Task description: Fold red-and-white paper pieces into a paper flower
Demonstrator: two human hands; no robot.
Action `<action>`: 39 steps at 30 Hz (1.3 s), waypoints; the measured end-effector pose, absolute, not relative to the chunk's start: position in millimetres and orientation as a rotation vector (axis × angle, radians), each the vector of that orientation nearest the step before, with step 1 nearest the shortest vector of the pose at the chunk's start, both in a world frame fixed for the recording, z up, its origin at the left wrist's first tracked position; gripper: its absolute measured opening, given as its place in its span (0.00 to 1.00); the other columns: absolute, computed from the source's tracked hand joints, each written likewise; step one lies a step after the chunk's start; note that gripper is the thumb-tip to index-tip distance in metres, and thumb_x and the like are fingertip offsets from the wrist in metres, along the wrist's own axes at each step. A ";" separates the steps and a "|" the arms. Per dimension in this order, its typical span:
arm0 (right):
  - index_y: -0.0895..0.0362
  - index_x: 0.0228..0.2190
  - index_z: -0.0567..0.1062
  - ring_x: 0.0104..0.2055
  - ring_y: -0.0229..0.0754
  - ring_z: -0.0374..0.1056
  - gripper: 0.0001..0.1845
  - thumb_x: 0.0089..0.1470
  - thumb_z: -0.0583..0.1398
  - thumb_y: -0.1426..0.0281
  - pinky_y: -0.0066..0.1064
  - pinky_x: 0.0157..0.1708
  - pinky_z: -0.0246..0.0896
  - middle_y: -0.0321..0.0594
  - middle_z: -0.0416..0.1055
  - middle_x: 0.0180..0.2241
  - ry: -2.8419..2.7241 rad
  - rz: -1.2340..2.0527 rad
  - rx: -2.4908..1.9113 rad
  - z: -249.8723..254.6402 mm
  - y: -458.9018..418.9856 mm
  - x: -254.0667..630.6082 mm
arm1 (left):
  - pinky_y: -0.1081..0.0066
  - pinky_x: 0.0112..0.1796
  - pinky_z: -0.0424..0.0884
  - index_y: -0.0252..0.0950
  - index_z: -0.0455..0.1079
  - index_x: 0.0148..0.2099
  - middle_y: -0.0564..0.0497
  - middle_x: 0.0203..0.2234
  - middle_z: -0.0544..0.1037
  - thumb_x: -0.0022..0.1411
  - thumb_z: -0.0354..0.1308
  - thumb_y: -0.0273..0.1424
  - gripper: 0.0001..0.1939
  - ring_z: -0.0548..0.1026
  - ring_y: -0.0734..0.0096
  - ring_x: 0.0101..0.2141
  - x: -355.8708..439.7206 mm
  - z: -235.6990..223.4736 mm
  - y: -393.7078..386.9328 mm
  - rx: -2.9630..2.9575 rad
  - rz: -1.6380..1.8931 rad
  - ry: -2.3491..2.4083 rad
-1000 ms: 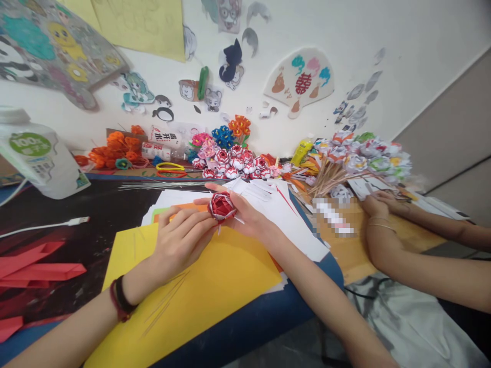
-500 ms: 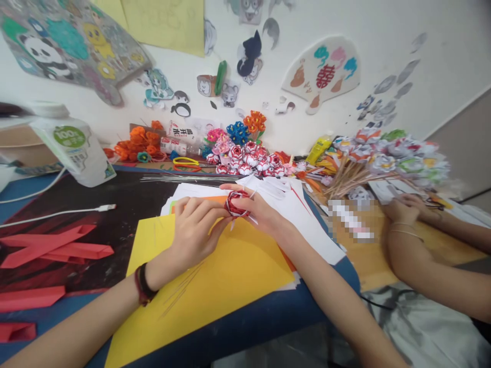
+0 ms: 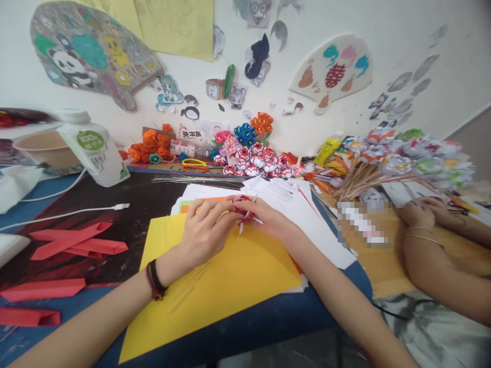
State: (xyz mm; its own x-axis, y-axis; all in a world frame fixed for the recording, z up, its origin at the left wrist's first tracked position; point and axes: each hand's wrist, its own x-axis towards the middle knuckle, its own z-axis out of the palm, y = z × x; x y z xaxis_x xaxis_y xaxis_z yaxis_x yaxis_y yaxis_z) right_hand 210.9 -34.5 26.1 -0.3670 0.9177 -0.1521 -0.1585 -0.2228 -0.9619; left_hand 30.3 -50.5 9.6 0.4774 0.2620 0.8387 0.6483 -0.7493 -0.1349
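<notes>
A red and white paper flower [image 3: 243, 209] with thin white strips sticking out is held between my two hands over the yellow paper sheet [image 3: 215, 286]. My left hand [image 3: 209, 227] is closed on the flower's left side, its fingertips partly covering it. From the right, my right hand [image 3: 268, 217] curls around the same flower; some of its fingers are hidden behind it. A few thin wires [image 3: 190, 289] lie on the yellow sheet below my left hand. White paper sheets [image 3: 322, 240] spread out beneath and to the right.
Folded red paper strips [image 3: 76, 239] lie at the left beside a white cable [image 3: 99, 208] and a white bottle [image 3: 95, 153]. Finished paper flowers [image 3: 257, 161] stand against the wall. Another person's hands [image 3: 418, 212] rest over the wooden table [image 3: 387, 271] at the right.
The view has shifted, so everything appears farther right. The flower is turned in my hands, and its white strips now point toward me; my right fingers have curled in more.
</notes>
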 end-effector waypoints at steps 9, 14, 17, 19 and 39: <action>0.47 0.52 0.65 0.38 0.40 0.73 0.29 0.54 0.59 0.47 0.33 0.37 0.71 0.37 0.72 0.40 -1.208 1.538 -0.921 21.7 -25.7 220.7 | 0.62 0.45 0.63 0.40 0.68 0.39 0.52 0.42 0.78 0.67 0.57 0.31 0.02 0.73 0.65 0.44 29.6 10.4 -41.0 -2.475 -1.500 -1.192; 0.46 0.57 0.62 0.44 0.42 0.72 0.38 0.49 0.63 0.46 0.38 0.44 0.71 0.40 0.71 0.47 -1.442 1.596 -0.757 22.1 -26.3 223.9 | 0.64 0.43 0.66 0.40 0.70 0.37 0.53 0.37 0.78 0.65 0.58 0.31 0.02 0.73 0.66 0.40 28.8 13.6 -37.9 -2.518 -1.745 -1.257; 0.46 0.57 0.61 0.43 0.40 0.72 0.42 0.44 0.69 0.51 0.37 0.46 0.70 0.39 0.70 0.48 -1.458 1.566 -0.777 17.5 -25.3 221.0 | 0.65 0.41 0.67 0.40 0.70 0.36 0.53 0.34 0.77 0.65 0.59 0.31 0.03 0.73 0.67 0.38 29.5 15.1 -39.5 -2.522 -1.806 -1.277; 0.46 0.55 0.63 0.43 0.40 0.71 0.38 0.45 0.70 0.58 0.36 0.46 0.71 0.38 0.70 0.47 -1.466 1.523 -0.821 15.6 -24.9 218.5 | 0.65 0.40 0.67 0.39 0.70 0.35 0.53 0.32 0.77 0.64 0.59 0.32 0.04 0.73 0.68 0.36 29.8 15.4 -41.0 -2.518 -1.814 -1.304; 0.53 0.38 0.71 0.36 0.39 0.70 0.06 0.64 0.54 0.66 0.31 0.36 0.60 0.39 0.75 0.35 -2.157 0.031 -1.004 4.0 -35.8 214.4 | 0.69 0.35 0.65 0.38 0.74 0.31 0.54 0.27 0.78 0.62 0.62 0.34 0.08 0.70 0.73 0.30 27.5 8.0 -37.6 -2.432 -1.808 -1.496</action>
State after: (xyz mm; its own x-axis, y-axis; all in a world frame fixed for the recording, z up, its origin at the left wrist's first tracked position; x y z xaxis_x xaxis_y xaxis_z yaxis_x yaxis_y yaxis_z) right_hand 214.4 -35.8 4.0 -0.4169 0.6681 0.6163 0.6499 0.6932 -0.3117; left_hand 27.5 -37.6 8.0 0.0491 0.7541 0.6549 0.5021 -0.5854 0.6365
